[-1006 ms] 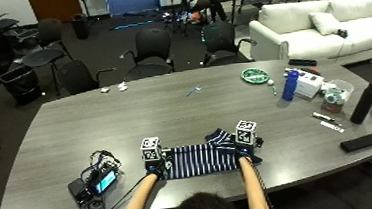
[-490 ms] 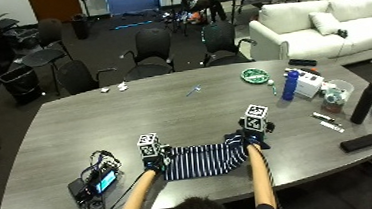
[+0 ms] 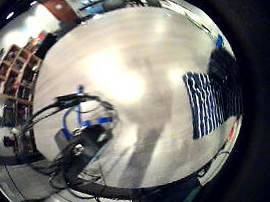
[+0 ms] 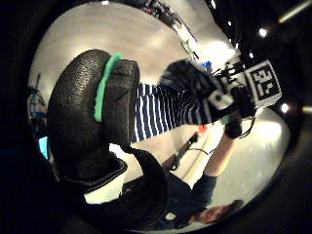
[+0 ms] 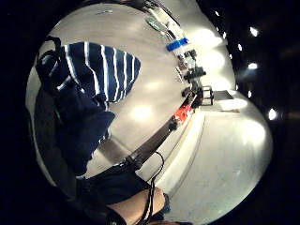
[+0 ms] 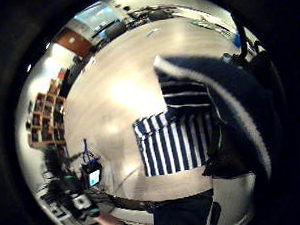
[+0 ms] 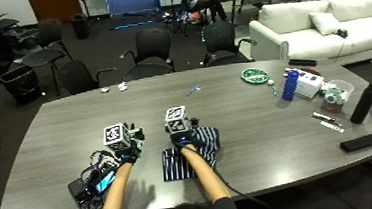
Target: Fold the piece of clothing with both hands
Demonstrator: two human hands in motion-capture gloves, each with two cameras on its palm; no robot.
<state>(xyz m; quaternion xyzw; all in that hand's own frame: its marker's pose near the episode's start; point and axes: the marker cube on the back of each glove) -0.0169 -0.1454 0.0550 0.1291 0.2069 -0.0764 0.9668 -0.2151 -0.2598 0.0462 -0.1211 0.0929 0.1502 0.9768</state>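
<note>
A person sits at a large grey oval table [image 7: 253, 109]. On it, in front of the person, lies a dark blue garment with thin white stripes [image 7: 178, 168], partly folded: one layer is flat on the table and another part is lifted above it.

The right hand [image 7: 186, 140] is at the far edge of the garment, near its middle. The right palm views show striped cloth hanging very close to this palm, above the flat layer, so the hand seems to pinch the raised cloth between curled fingers.

The left hand [image 7: 127, 153] is raised above the table, just beside the left edge of the garment and apart from it. In the left thumb side view a black gloved finger [image 4: 83, 122] is curled and no cloth is inside it; the striped cloth shows behind it.

Near the left hand, at the near left part of the table, lies a black device with a lit blue screen and tangled cables [image 7: 93, 181]. Well apart, on the right half of the table, stand a blue bottle [image 7: 291, 85], a tall black bottle [image 7: 363, 103] and a green round plate [image 7: 255, 75].
</note>
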